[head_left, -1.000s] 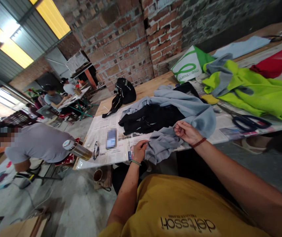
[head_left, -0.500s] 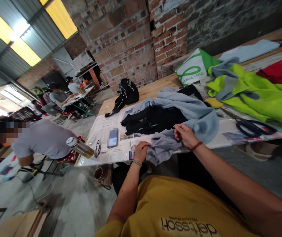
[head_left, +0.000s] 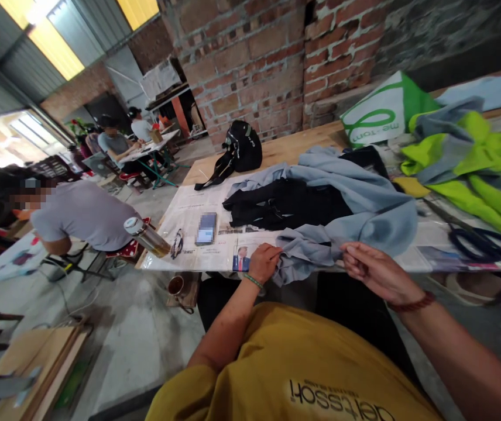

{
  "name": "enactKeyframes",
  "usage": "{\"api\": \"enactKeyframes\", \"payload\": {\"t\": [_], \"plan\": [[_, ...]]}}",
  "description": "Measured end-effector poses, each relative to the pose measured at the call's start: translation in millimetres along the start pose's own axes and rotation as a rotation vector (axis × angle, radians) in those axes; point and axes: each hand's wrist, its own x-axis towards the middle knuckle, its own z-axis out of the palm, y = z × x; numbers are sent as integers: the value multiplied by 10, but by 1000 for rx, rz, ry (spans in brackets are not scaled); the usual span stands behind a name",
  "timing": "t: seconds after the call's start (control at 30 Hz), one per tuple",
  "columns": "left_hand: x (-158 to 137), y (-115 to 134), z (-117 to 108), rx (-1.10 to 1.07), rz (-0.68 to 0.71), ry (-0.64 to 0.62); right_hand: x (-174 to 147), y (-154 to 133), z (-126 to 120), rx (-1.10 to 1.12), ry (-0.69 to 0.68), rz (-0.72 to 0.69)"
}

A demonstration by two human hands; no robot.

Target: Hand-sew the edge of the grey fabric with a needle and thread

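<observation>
Grey-blue cloth (head_left: 305, 248) lies bunched at the near edge of the paper-covered table (head_left: 189, 210). My left hand (head_left: 265, 263) is closed on its left end, fingers curled over a fold. My right hand (head_left: 376, 269) is pinched just right of the bunched part, in front of the cloth. Whatever is between its fingertips is too small to make out. Behind the bunched part lies black cloth (head_left: 294, 202), with more of the grey-blue cloth spread around it.
Left on the table are a phone (head_left: 206, 228), glasses (head_left: 177, 244) and a tilted bottle (head_left: 147, 237). A black bag (head_left: 244, 146) stands behind. Scissors (head_left: 483, 242), lime-green cloth (head_left: 487, 169) and a green-white bag (head_left: 382, 114) lie right. A co-worker (head_left: 83, 213) sits at left.
My right hand has moved right and nearer to me, away from the bunched cloth, still pinched. My left hand has closed further over the cloth's end. The whole view has shifted slightly.
</observation>
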Motion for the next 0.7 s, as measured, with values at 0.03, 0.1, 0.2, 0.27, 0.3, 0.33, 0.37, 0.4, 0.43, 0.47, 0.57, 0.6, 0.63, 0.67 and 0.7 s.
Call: {"api": "enactKeyframes", "payload": {"t": [0.03, 0.1, 0.2, 0.27, 0.3, 0.33, 0.37, 0.4, 0.43, 0.47, 0.57, 0.6, 0.63, 0.67, 0.7], "plan": [[-1, -2, -4, 24, 4, -11, -54, 55, -7, -30, -8, 30], [-5, -5, -9, 72, 10, -24, -152, 185, -33, -98, -37, 90], [-14, -15, -6, 121, 19, -38, -266, 396, -147, -180, -80, 189], [-21, -25, 0, 139, 22, -48, -321, 508, -286, -221, -82, 255], [-23, -29, 1, 145, 22, -53, -344, 548, -371, -232, -78, 284], [-25, -33, 2, 148, 24, -57, -368, 578, -462, -235, -64, 308], [-26, -37, 1, 148, 28, -60, -394, 599, -557, -226, -44, 326], [-28, -39, -1, 145, 35, -62, -421, 614, -652, -210, -21, 340], [-29, -42, -4, 142, 44, -63, -450, 625, -745, -192, 4, 352], [-31, -44, -6, 137, 52, -63, -480, 635, -837, -171, 29, 360], [-37, -54, -7, 117, 63, -55, -563, 678, -1106, -134, 117, 364], [-40, -58, -5, 117, 65, -52, -587, 695, -1195, -132, 155, 355], [-42, -63, -3, 122, 67, -51, -610, 713, -1284, -133, 191, 348], [-44, -67, -2, 134, 70, -52, -635, 728, -1372, -136, 226, 339], [-44, -70, -3, 151, 71, -54, -665, 742, -1457, -145, 261, 336]]}}
